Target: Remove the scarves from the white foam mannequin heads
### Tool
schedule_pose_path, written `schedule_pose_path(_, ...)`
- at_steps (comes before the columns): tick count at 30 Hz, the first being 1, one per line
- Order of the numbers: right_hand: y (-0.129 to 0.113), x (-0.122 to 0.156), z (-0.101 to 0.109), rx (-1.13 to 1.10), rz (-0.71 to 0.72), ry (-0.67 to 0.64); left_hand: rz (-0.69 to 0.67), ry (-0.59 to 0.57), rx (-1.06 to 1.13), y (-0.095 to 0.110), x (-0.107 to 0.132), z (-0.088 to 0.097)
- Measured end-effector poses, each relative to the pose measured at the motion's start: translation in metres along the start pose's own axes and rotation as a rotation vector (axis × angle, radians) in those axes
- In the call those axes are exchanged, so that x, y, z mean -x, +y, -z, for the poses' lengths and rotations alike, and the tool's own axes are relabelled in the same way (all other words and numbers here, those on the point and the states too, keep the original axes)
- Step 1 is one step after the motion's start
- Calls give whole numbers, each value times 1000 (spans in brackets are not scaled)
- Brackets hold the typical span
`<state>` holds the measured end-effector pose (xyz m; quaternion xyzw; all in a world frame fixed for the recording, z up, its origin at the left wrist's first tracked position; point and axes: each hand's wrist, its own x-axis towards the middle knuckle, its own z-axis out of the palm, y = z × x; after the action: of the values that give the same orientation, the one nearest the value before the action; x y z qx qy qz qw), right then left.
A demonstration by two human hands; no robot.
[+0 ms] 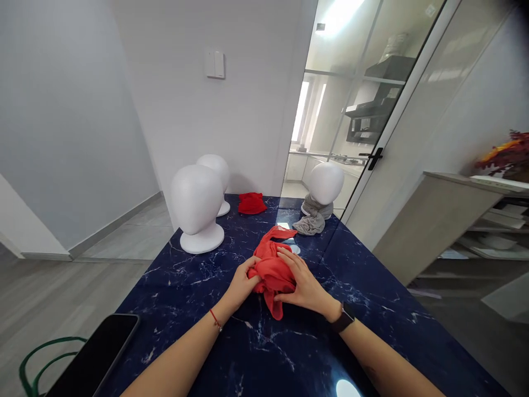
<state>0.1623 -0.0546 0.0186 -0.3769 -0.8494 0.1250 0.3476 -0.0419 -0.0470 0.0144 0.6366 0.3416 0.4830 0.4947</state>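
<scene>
One white head (197, 207) stands bare at the left of the blue table (173, 286). Next comes the left hand (242, 284), fingers curled on a red cloth (273, 270) in the middle. The right hand (303, 285) grips its other side. The cloth looks all bunched up, so most work seems left.

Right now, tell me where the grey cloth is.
In the head view, the grey cloth lies far right on the blue table, around the base of a white foam head, beyond the held red cloth.
</scene>
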Motion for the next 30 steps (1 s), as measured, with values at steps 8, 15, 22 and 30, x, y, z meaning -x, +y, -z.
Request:
schedule_pose_path(8,-2,-2,-43,-777,-423,9,70,-16,117,2,1,-3)
schedule_pose_path(15,26,-88,-9,-888,-511,602,-180,121,-542,-13,7,-4)
schedule_pose_path(22,58,-151,-43,-322,-435,363,-57,108,-600,-31,5,2)
schedule_pose_path(30,66,-79,-62,30,-226,482,-25,101,-600,-32,2,5)
